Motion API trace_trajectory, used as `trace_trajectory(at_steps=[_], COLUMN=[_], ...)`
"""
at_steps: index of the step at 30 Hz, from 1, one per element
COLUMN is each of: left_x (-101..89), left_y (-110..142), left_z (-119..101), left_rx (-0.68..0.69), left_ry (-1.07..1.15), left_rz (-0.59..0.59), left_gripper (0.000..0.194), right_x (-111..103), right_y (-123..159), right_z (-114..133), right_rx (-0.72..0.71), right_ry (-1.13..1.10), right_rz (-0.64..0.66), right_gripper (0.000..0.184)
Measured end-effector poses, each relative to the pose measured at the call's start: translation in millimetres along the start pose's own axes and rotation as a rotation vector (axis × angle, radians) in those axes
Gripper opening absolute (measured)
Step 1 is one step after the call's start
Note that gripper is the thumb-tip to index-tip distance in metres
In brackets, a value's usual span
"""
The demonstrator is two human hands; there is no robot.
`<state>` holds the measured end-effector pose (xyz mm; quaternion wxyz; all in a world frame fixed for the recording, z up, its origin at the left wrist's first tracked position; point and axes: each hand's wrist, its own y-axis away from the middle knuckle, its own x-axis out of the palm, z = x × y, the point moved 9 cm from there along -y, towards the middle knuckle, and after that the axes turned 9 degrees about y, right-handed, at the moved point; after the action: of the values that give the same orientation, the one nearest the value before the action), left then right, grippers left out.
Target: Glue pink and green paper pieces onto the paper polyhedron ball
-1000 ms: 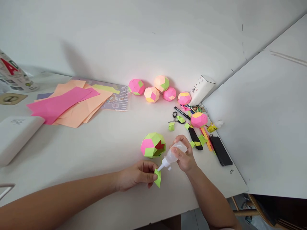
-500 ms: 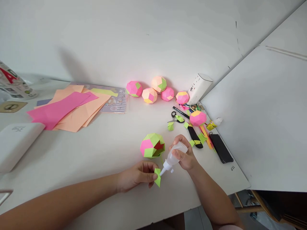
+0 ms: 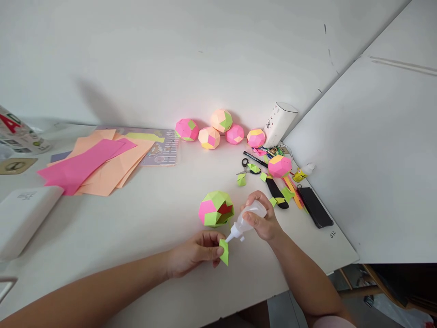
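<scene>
Pinched between the thumb and fingers of my left hand (image 3: 201,250) is a small folded green paper piece (image 3: 224,253). My right hand (image 3: 262,218) is wrapped round a translucent white glue bottle (image 3: 251,216), tilted so its narrow nozzle (image 3: 230,238) points down at the paper's upper edge. Whether the tip touches the paper I cannot tell. Just beyond both hands a green and pink faceted paper ball (image 3: 215,208) rests on the table, with an opening on its right side that shows a red inside.
Several finished paper balls (image 3: 209,138) line the wall. Pink and peach paper sheets (image 3: 99,159) lie at left, near a white box-like object (image 3: 30,218). Scissors (image 3: 245,166), a black and yellow cutter (image 3: 277,192), green scraps (image 3: 241,179), a yellow bottle (image 3: 303,173) and a phone (image 3: 314,207) are at right.
The glue bottle's nozzle has shifted slightly up along the green paper, toward its top edge. My left hand keeps its hold. The whole view has turned a little.
</scene>
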<state>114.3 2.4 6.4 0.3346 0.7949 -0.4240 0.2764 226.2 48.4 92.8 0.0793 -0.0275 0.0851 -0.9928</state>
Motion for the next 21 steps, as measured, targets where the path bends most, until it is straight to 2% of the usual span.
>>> trace_trajectory(at_steps=[8, 21], left_x=[-1.2, 2.0], left_y=[0.3, -0.1], left_z=[-1.0, -0.5], left_rx=[0.001, 0.002], left_ry=[0.021, -0.018], left_rz=[-0.036, 0.01], left_gripper=[0.032, 0.031], right_x=[-0.4, 0.9], right_y=[2.2, 2.4], right_z=[2.8, 2.3], right_rx=[-0.027, 0.004], right_ry=[0.035, 0.075], right_rz=[-0.005, -0.018], right_gripper=[0.028, 0.03])
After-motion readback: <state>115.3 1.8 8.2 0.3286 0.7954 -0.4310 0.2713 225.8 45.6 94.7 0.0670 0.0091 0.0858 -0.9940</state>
